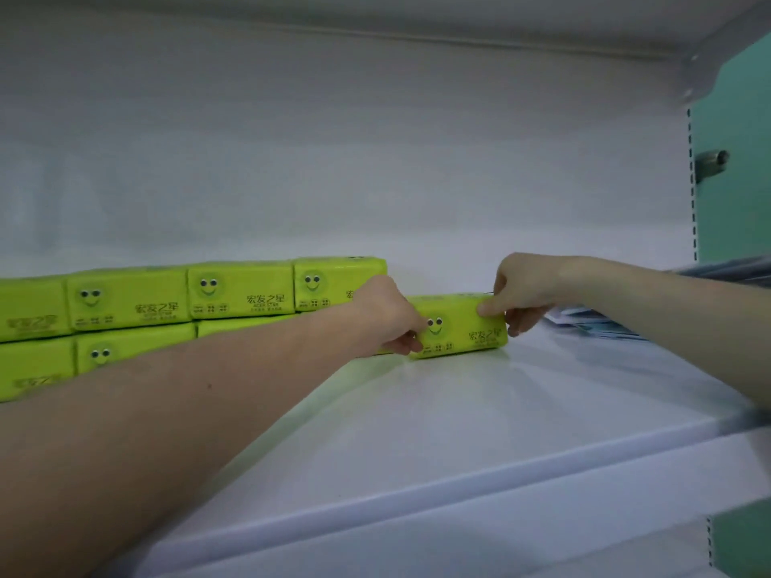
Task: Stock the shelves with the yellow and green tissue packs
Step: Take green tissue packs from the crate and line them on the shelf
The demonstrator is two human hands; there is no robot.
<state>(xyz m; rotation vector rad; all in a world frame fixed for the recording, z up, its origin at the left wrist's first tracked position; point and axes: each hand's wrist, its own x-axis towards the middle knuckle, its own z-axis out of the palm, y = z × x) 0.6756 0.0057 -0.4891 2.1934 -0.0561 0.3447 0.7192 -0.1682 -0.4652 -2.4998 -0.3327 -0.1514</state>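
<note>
White shelf board (459, 410), smooth glossy painted metal with a flat front lip, fills the near view; it mirrors a faint green glow under the pack. Two bare forearms reach in over it, the left from near left, the right from the right edge.

Left hand (386, 317) grasps the left end of a single tissue pack (459, 327), fingers curled round that end, one fingertip showing at the lower front corner. Right hand (521, 292) pinches the right end: thumb pressed on the upper front corner, the other fingers curled behind the end.

The pack is a soft-edged rectangular brick in shiny lime yellow-green plastic wrap, with a smiley face with dark eyes and dark printed characters on the front. It lies long side forward, mid-shelf, lower edge on the board (looks to be resting on it), just beside the right end of the stacked tissue packs (167, 302).

That stack is two layers high, same wrap and print, running off the left edge; the left forearm hides part of the lower layer.

Right of the hands lies a flat pile of papers (596, 323), pale with bluish print, blurred.

Far: plain matte white back panel (333, 160), white upper shelf (375, 18) overhead, a slotted upright (691, 181) at far right, a teal wall (742, 223) beyond it with a small metal peg (711, 160).
</note>
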